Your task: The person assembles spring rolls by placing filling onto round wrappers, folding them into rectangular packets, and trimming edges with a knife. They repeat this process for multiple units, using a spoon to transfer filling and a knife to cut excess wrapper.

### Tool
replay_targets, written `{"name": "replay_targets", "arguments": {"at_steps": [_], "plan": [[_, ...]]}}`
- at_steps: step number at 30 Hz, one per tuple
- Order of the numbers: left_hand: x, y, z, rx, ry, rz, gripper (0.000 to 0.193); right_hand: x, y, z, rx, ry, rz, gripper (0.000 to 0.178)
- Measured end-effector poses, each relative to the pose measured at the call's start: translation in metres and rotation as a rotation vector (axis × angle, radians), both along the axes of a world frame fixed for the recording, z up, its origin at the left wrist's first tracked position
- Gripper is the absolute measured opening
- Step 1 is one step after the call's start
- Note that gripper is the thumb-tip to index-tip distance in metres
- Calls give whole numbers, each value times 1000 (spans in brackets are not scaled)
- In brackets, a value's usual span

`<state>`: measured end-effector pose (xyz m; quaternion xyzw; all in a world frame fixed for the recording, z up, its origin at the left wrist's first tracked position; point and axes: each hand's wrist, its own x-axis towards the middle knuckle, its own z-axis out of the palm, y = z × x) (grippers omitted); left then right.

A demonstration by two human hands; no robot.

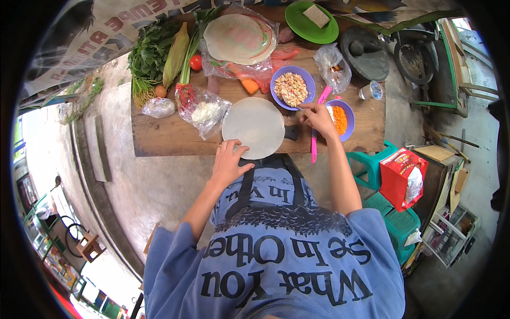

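Observation:
A pale round wrapper sheet lies flat on the wooden table. My left hand rests with its fingers on the sheet's near edge. My right hand holds a spoon that dips into a purple bowl of crumbly beige filling. A second purple bowl with grated carrot sits just right of that hand. A pink knife lies under my right wrist.
A bag with a stack of wrappers, leafy greens, corn, a tomato, plastic bags and a green plate fill the table's far side. A stone mortar and green stools stand to the right.

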<state>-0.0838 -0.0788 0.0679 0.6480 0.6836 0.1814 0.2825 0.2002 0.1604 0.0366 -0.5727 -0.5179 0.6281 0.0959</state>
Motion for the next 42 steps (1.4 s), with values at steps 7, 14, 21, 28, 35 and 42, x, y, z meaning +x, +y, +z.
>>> {"name": "replay_targets", "arguments": {"at_steps": [7, 14, 21, 28, 35, 42], "plan": [[2, 0, -23, -51, 103, -124, 41, -14, -27, 23, 1, 19, 86, 40], [-1, -6, -25, 74, 56, -171, 36, -54, -87, 6, 70, -36, 231, 40], [4, -6, -40, 130, 138, -172, 25, -73, -118, -4, 602, -167, 326, 34], [4, -10, -31, 228, 51, -106, 18, -65, -137, -14, 640, -166, 486, 40], [2, -8, -27, 220, -3, -93, 16, -51, -139, -15, 746, -92, 404, 42], [1, -6, -27, 187, -43, -79, 14, -43, -143, -12, 706, -106, 474, 42]]}}
